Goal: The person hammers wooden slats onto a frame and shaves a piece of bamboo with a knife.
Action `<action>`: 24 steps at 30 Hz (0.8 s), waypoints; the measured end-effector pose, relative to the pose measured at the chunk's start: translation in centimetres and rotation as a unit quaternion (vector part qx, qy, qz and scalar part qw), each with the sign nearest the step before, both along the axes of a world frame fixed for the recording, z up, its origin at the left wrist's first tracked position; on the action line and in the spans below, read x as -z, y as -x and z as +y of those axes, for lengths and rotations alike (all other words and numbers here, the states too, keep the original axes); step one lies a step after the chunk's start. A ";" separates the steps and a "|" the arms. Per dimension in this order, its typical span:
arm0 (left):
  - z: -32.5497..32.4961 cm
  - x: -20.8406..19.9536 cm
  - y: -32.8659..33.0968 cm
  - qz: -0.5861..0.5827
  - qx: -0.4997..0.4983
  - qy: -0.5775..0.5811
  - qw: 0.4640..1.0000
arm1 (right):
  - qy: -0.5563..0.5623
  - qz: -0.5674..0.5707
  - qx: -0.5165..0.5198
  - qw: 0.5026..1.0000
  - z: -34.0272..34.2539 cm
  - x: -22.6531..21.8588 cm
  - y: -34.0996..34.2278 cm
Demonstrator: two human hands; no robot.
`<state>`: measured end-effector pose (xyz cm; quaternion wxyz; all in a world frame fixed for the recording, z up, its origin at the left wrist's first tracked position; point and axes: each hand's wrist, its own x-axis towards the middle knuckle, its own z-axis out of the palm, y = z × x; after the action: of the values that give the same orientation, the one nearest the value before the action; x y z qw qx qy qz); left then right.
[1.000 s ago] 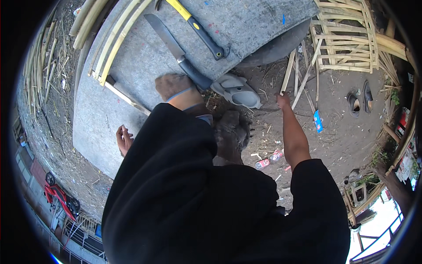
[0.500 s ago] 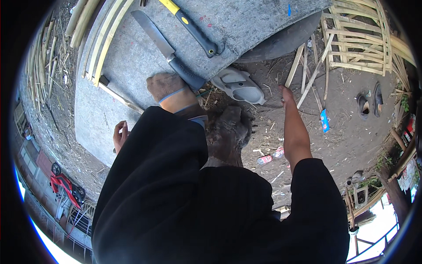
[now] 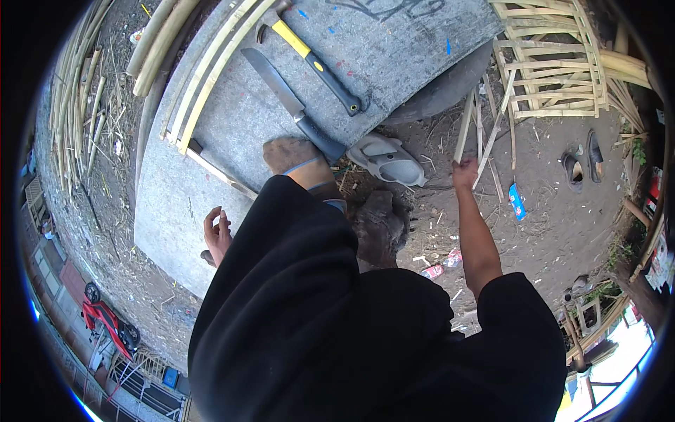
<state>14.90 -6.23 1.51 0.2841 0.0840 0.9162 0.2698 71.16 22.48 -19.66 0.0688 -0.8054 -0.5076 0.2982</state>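
My left hand (image 3: 218,235) is over the grey board (image 3: 169,232), left of my black-clothed leg, its fingers loosely curled and apart. A brown rounded end (image 3: 207,258) shows just below it; what it belongs to is hidden. My right hand (image 3: 464,174) reaches low to the ground on the right, its fingers closed round the lower end of a pale bamboo strip (image 3: 465,130). On the board lie a large knife (image 3: 278,84) with a black handle and a claw hammer (image 3: 320,67) with a yellow and black handle. My socked foot (image 3: 292,156) rests beside the knife handle.
A grey plastic sandal (image 3: 390,160) lies by the board's edge. Curved bamboo slats (image 3: 225,70) and a thin piece (image 3: 225,172) rest on the board. A bamboo lattice (image 3: 552,67), dark shoes (image 3: 583,165) and a blue wrapper (image 3: 517,202) are at the right.
My view has shifted, so the board and tools sit farther right and lower. My right hand has come down onto the bamboo strip's end. My left hand stays beside my leg.
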 end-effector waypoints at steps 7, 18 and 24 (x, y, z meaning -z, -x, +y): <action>7.4 -6.9 -0.9 0.031 0.010 -0.180 0.983 | 0.163 0.506 0.204 0.822 -3.4 -12.6 2.0; 12.1 -20.2 0.8 0.050 0.071 -0.411 0.907 | -0.079 0.462 0.093 0.879 -5.8 -25.5 7.1; 11.6 -33.0 4.4 0.170 0.110 -0.412 0.889 | -0.142 0.441 -0.176 0.869 5.2 -36.1 18.1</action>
<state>10.54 5.33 34.51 0.0914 0.3380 0.7423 0.5714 53.04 27.67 16.46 0.3452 -0.4692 -0.5944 0.5544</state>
